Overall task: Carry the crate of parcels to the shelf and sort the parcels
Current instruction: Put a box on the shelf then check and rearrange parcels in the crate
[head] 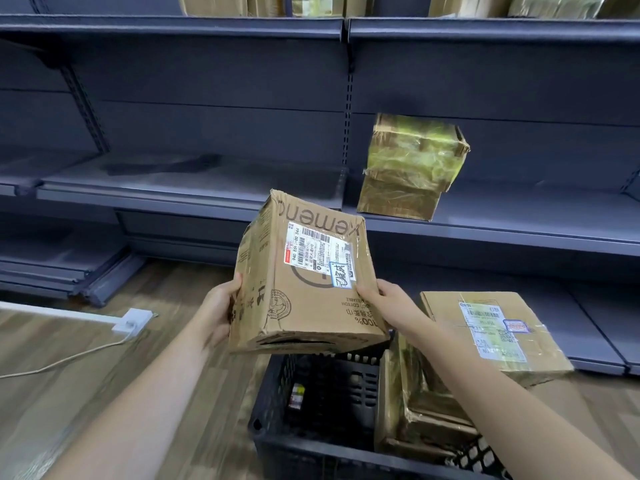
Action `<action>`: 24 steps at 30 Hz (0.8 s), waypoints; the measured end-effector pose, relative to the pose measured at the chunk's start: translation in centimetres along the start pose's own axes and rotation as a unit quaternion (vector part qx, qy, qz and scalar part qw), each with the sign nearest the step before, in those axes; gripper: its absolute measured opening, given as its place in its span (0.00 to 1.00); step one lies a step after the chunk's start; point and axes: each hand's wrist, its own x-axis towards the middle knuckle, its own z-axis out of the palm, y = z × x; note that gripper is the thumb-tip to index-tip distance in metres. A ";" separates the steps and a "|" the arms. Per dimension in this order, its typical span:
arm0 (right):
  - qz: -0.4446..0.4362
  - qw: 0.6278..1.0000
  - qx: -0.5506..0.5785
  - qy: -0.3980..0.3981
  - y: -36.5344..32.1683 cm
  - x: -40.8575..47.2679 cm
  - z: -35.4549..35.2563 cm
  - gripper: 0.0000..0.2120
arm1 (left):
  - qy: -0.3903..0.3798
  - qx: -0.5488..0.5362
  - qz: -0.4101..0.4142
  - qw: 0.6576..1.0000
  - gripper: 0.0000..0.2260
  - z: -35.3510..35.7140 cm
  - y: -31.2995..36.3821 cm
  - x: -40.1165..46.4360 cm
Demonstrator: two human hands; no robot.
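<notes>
I hold a brown cardboard parcel (304,282) with a white shipping label above the black plastic crate (277,427). My left hand (218,310) grips its left side and my right hand (384,299) grips its right edge. The crate stands on the wooden floor below me, with taped parcels (415,410) stacked in its right half. Another labelled parcel (491,334) lies on top at the right. A tape-wrapped parcel (408,164) sits on the middle board of the dark blue shelf (485,230).
More parcels (519,5) stand on the top board. The left shelf bay (190,188) holds a dark flat thing. A white power strip (133,320) and its cable (69,358) lie on the floor to the left.
</notes>
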 end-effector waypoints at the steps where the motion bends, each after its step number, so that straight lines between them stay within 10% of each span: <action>1: 0.000 1.000 0.020 0.004 0.2 0.1 0.0 0.14 | 0.001 0.006 -0.010 1.000 0.16 0.2 -0.3 -0.3; 13: 0.101 0.974 0.075 0.189 2.8 0.4 4.1 0.13 | 0.043 0.219 0.063 0.973 0.21 4.1 -2.3 -2.0; 18: 0.126 0.970 0.070 0.197 4.4 -0.4 6.2 0.14 | 0.099 0.384 0.166 0.903 0.11 4.1 -3.1 -1.5; 24: -0.051 0.953 -0.168 0.248 1.7 0.8 2.9 0.30 | 0.089 0.492 0.223 0.837 0.10 3.3 -1.4 -0.5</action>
